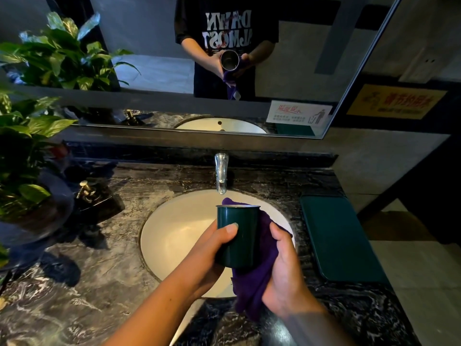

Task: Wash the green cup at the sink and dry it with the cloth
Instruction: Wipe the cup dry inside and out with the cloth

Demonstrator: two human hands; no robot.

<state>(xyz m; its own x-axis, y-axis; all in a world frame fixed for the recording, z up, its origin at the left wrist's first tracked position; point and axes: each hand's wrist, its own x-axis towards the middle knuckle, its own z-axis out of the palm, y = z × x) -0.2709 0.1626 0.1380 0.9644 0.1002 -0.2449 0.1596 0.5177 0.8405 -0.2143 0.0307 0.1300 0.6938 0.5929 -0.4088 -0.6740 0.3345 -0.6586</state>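
The dark green cup (240,236) is held upright above the white sink basin (174,236), its mouth tipped slightly away from me. My left hand (212,248) grips its left side, thumb across the front. My right hand (284,265) presses a purple cloth (252,283) against the cup's right side and back. The cloth peeks over the far rim and hangs down below the cup. The chrome tap (221,173) stands just behind the cup, and I see no water running from it.
A dark marble counter (74,283) surrounds the basin. A potted leafy plant (22,151) stands at the left, with a brass-topped soap dispenser (86,189) beside it. A green tray (339,238) lies to the right. A mirror (174,58) fills the wall behind.
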